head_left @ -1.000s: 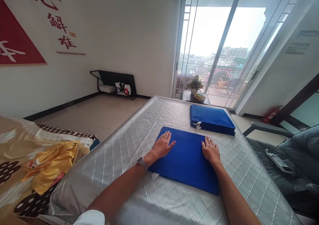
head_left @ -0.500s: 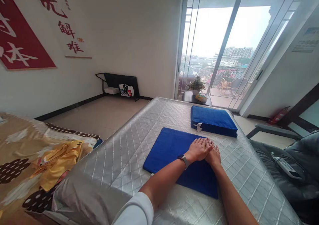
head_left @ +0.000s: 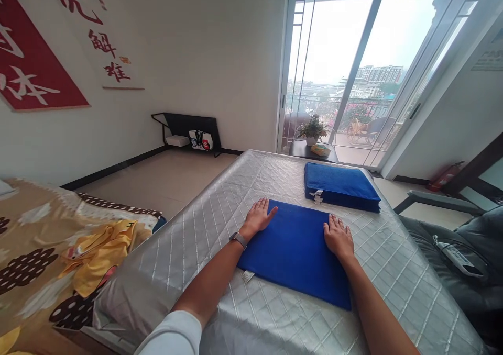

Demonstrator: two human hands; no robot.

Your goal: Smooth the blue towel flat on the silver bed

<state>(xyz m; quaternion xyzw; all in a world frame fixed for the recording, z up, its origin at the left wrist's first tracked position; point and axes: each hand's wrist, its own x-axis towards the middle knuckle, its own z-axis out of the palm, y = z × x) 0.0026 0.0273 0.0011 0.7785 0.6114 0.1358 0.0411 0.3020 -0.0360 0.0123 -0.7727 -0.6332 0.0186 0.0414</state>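
Note:
A blue folded cloth (head_left: 294, 250) lies flat on the silver quilted cover (head_left: 188, 245). My left hand (head_left: 258, 218) rests at its left edge, palm down, thumb spread over the cloth. On the opposite edge lies my right hand (head_left: 338, 235), flat with the fingers stretched out; neither hand grips anything. A small white tag (head_left: 248, 276) sticks out from the cloth's near left side. Behind it, toward the far right, sits a stack of similar blue cloths (head_left: 341, 183) with white tags at its front left corner.
At the left is a patterned blanket (head_left: 31, 213) with a yellow garment (head_left: 104, 247) on it. A dark armchair (head_left: 432, 245) holding a white power strip (head_left: 458, 258) borders the right side. Beyond the far edge stands a black chair (head_left: 302, 151) with a potted plant (head_left: 313, 129).
My left hand has moved from beside my right hand across to the cloth's left edge. My right hand stays near the right edge, its fingers now uncovered.

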